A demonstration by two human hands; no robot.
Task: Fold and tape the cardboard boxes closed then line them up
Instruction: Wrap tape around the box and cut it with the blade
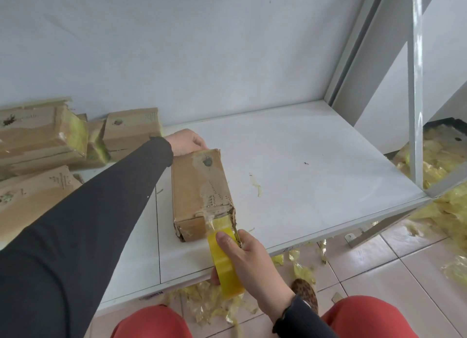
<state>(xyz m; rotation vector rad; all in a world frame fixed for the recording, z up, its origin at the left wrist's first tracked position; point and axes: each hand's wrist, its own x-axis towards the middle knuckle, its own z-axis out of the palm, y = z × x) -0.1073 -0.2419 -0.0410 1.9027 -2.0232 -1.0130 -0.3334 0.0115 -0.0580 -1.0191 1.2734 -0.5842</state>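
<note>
My left arm (pixel 101 224) reaches far across in a dark sleeve, its hand (pixel 185 142) curled over the box's far end. My right hand (pixel 249 263) sits near, fingers wrapped round the tape roll.

Left hand (pixel 188 142): fingertips hidden behind far end of cardboard box (pixel 199 193). Stacked boxes (pixel 43 135): cut by left edge. Printed marks (pixel 62 181): illegible. Tape roll (pixel 226 259): core hidden by right hand (pixel 250 259).
</note>
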